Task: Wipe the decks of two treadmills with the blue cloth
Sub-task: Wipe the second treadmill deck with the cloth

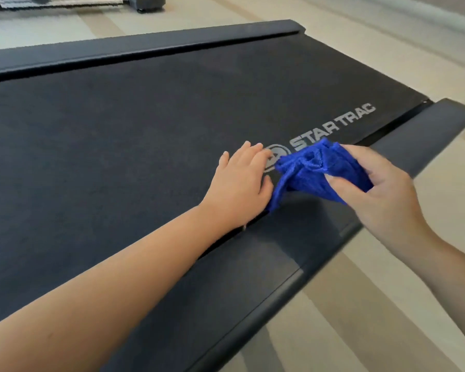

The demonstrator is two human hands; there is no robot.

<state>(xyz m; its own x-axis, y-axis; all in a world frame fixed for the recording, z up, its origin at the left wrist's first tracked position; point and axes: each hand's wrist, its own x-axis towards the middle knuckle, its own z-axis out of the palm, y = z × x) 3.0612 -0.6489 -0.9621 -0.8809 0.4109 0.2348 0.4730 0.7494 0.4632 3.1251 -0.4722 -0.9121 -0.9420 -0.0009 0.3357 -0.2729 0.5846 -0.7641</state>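
A black treadmill deck (118, 146) with a white STAR TRAC logo fills most of the view. My right hand (381, 194) holds a bunched blue cloth (312, 173) just above the deck's near side rail (253, 277), thumb and fingers curled round it. My left hand (242, 181) lies flat on the belt with straight fingers, right beside the cloth's left edge and partly over the logo's round emblem.
Pale wood-look floor (387, 304) surrounds the treadmill. The far side rail (145, 47) runs along the top. A part of another machine (148, 4) and a striped mat show at the top left.
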